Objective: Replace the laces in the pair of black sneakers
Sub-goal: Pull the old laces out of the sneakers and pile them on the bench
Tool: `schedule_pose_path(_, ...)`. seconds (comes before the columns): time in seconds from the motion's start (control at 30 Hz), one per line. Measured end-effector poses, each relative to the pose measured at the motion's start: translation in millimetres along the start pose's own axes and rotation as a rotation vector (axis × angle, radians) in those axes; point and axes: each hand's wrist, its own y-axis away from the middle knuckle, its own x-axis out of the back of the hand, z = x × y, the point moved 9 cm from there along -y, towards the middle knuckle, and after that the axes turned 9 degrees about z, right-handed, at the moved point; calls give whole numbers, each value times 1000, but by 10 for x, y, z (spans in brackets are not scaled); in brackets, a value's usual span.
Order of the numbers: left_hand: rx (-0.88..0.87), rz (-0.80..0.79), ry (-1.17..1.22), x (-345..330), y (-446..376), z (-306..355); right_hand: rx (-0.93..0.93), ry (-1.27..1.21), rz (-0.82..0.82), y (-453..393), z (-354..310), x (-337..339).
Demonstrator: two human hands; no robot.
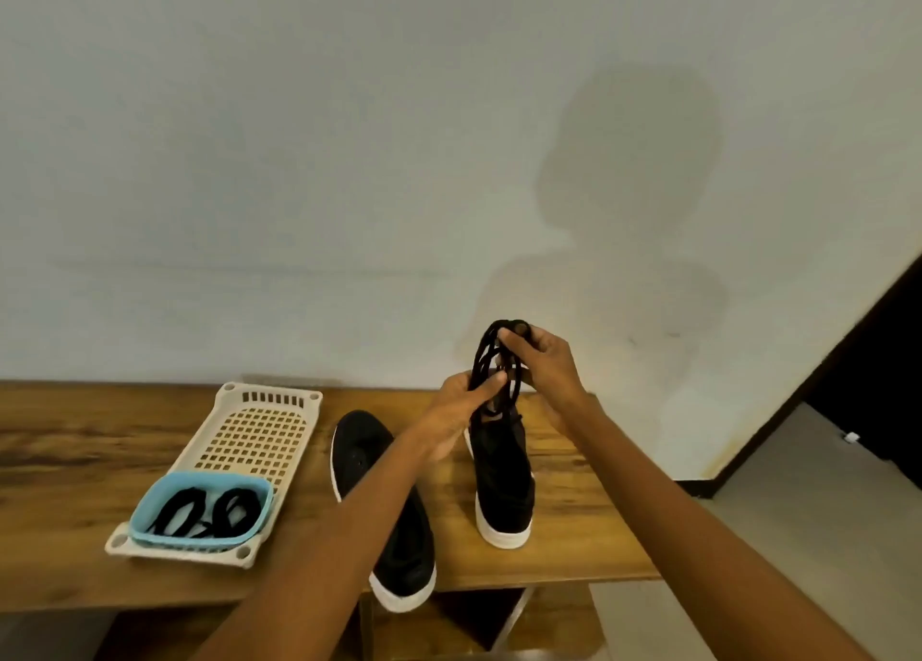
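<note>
Both forearms reach forward; I pinch the coiled lace [500, 361] between left hand [461, 413] and right hand [546, 361], bundling it above the right sneaker [501, 481].

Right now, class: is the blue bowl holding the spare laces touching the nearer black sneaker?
Apart. The head view shows bare wood of the table between the blue bowl, sitting on the cream tray, and the nearer sneaker.

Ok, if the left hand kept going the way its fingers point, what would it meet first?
Probably the right hand. The left hand points up and to the right, already pinching the black lace bundle that both hands hold above the right sneaker. Depth is unclear.
</note>
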Motion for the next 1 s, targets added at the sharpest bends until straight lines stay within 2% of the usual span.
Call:
schedule_pose_path(0.13,163,213,334,-297,-73,-162,15,81,70,192,68,397)
schedule_pose_path(0.23,324,287,584,-671,-79,-397,-56,106,143,359,469,723)
schedule_pose_path(0.3,373,317,693,-925,-94,-502,-164,1,180,487,842,918)
schedule_pose_path(0.4,458,406,826,-1253,-177,-636,-292,-308,328,685,1342,1286)
schedule_pose_path(0.53,502,327,884,-1656,-318,-821,-446,-565,591,831,1929,1685)
schedule_pose_path(0.6,512,301,838,-1814,-353,-983,-516,-747,582,792,2150,1677)
schedule_pose_path(0.7,523,311,552,-1836,-385,-1342,-534,-875,566,581,2325,1700)
schedule_pose_path(0.77,473,313,282,-1789,-454,-1605,-586,-773,581,409,2454,1786)
schedule_pose_path(0.83,425,240,89,-1840,-530,-1786,-625,-474,528,237,2565,1854)
schedule_pose_path(0.93,426,223,54,-1857,-616,-1893,-541,139,449,24,2582,1992)
schedule_pose_path(1.0,521,256,105,-1799,-637,-2005,-547,346,395,-50,2614,2011)
